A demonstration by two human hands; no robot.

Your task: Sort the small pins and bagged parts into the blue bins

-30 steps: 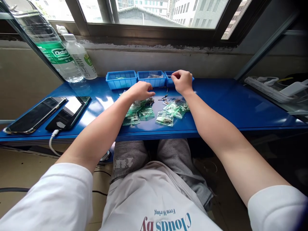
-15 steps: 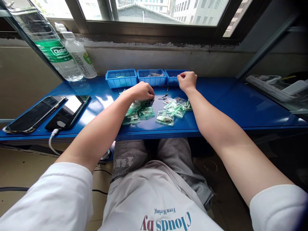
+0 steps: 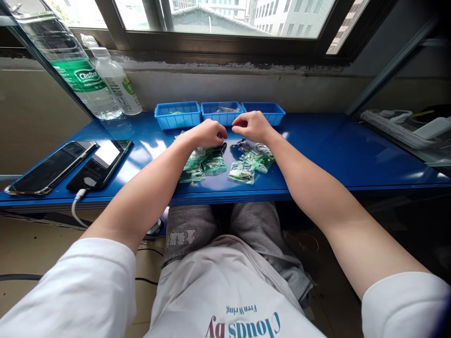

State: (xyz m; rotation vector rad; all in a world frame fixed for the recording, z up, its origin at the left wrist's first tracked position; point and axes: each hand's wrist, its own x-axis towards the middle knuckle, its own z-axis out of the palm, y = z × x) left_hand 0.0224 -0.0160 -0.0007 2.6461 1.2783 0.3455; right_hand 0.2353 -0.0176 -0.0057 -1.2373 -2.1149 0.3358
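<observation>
My left hand (image 3: 208,134) is curled above the left pile of small clear-and-green plastic packets (image 3: 195,170). Its fingers are bent together, and what they hold, if anything, is hidden; small dark thin pieces (image 3: 221,147) lie just under the fingertips. My right hand (image 3: 252,126) hovers in front of the blue bins, thumb and fingers slightly apart with nothing visible between them. Below it lie a few dark screw-like pieces (image 3: 241,140), too small to identify, and the right pile of packets (image 3: 242,171) with metallic pieces inside.
Behind my hands stand the left blue bin (image 3: 178,123), the middle bin (image 3: 222,119) with clear plastic in it, and the right bin (image 3: 280,111). Two phones (image 3: 52,164) lie at the left, one cabled. A large water bottle (image 3: 79,77) and a smaller bottle (image 3: 121,91) stand back left.
My right hand has moved left and towards me, from the right blue bin to above the small dark pieces, its fingers loosening. My left hand has hardly moved.
</observation>
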